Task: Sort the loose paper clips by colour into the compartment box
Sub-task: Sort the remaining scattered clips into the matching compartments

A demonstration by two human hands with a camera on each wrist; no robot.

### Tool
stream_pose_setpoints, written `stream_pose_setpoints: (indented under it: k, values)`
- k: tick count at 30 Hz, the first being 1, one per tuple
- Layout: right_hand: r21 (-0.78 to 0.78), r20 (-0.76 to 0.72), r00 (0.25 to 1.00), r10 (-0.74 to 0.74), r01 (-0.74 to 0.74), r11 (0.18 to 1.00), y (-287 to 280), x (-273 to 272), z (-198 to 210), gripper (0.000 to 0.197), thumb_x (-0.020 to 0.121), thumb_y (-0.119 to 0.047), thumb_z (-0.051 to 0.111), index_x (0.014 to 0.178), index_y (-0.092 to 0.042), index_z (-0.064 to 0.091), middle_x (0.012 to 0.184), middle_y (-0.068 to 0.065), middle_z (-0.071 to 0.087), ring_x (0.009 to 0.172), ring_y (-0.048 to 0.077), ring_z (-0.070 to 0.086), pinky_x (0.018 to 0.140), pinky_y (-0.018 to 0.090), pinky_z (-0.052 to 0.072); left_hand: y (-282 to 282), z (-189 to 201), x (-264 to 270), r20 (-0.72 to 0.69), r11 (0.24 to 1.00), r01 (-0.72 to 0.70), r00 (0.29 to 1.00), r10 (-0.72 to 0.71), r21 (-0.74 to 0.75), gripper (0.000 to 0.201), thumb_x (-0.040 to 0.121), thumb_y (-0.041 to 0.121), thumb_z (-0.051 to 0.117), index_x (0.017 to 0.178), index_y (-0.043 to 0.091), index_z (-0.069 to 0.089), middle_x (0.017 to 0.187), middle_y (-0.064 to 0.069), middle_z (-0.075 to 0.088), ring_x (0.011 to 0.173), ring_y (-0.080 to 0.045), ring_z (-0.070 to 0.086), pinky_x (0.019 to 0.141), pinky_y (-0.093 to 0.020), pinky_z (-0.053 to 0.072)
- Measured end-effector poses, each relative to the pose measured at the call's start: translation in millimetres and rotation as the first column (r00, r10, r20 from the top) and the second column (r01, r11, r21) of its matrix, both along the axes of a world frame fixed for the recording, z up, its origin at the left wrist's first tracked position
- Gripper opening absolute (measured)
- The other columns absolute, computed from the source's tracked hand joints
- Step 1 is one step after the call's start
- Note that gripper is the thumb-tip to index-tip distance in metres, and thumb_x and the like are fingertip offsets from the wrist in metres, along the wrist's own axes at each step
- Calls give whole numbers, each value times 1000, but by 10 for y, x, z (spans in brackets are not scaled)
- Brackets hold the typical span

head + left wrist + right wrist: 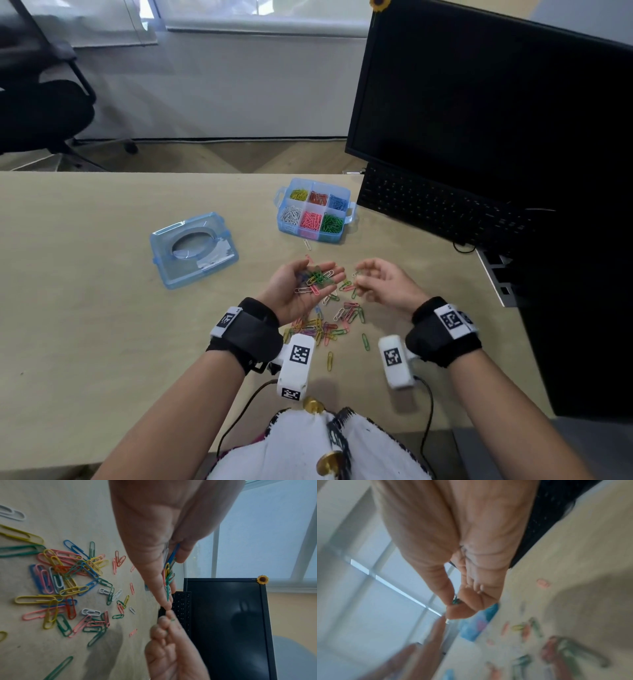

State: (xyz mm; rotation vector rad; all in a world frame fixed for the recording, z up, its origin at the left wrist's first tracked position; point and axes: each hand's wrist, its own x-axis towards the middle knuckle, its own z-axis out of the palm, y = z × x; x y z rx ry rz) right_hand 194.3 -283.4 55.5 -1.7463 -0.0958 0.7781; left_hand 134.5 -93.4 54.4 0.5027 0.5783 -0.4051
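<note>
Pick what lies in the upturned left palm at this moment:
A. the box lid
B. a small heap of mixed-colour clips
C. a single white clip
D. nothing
B: in the head view the left hand is palm up, cradling a small heap of paper clips in green, yellow, pink and white, while the compartment box sits farther back on the desk.

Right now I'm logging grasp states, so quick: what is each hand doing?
Left hand: open, palm up, a mixed heap of paper clips resting on it.
Right hand: thumb and forefinger pinch a green clip.
</note>
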Motion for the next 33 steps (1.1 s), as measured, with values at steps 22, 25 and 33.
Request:
stream_pose_setpoints:
  k: [22,25,33]
  values:
    - [-396,480,851,214,-8,918,589,-21,348,8,82,-22,72,82,-15,67,88,-4,70,79,12,63,73,28,55,-50,87,127,77,990,-130,989,126,47,40,101,17,30,101,-11,59,98,-28,62,79,-30,67,72,-33,58]
    - [-219,283,943,176,-115,969,559,84,391,11,92,-19,59,83,-14,61,90,7,72,65,9,55,60,27,49,30,91,130,68,990,-141,988,139,21,39,100,16,33,101,-13,60,103,-31,63,90,-35,66,82,-40,56]
    - [361,-348,928,134,1,933,566,341,444,36,98,-32,33,76,-12,52,71,5,54,56,13,46,45,20,35,175,35,99,20,990,-141,990,141,-19,43,101,17,29,119,-12,55,119,-30,60,106,-37,63,89,-39,52]
